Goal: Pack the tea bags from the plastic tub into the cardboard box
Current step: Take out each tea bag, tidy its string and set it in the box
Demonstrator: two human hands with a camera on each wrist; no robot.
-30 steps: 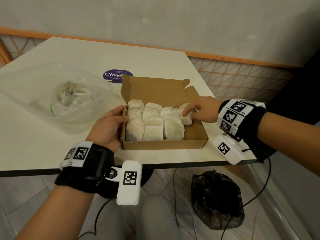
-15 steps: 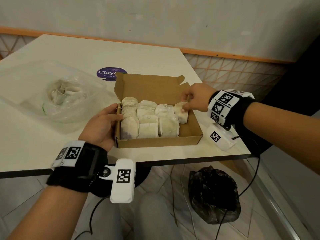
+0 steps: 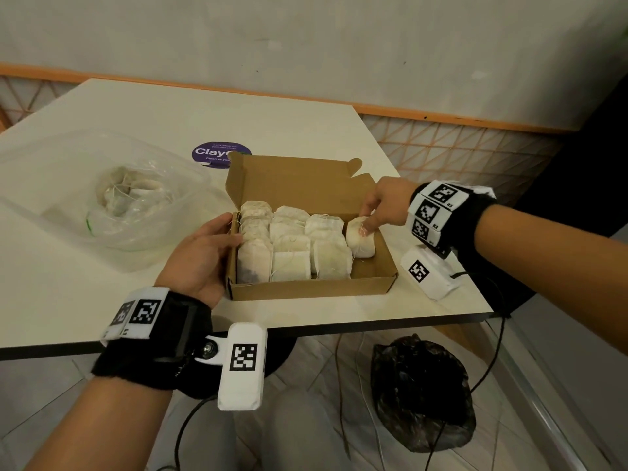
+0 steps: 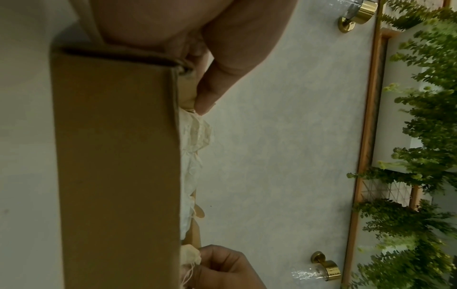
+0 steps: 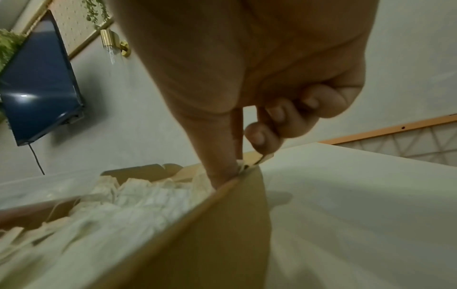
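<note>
Tea bags that wait to be packed lie in a loose pile in the plastic tub (image 3: 102,198), which stands on the surface (image 3: 51,300) to the left of the cardboard box (image 3: 312,287). They are pale and crumpled, with thin strings, and a clear bag lies around them. Just left of the box, the left hand (image 3: 200,260) grips its left wall, thumb over the rim, so the box cannot slide.

Inside the box, three rows of tea bags (image 3: 292,239) stand close together, off-white with some brown stains. At the right end of the box one more tea bag (image 3: 360,237) stands alone, and the right hand (image 3: 384,205) pinches its top with thumb and forefinger; the other fingers (image 5: 304,111) are curled in.

I think the step in hand is to settle this bag as the start of a fourth row. To do it well, the bag should be pushed upright against the third row, its string tucked in and not hanging over the box wall. The left hand should hold the box firmly, because the paper is soft and tears or folds easily under pressure.
</note>
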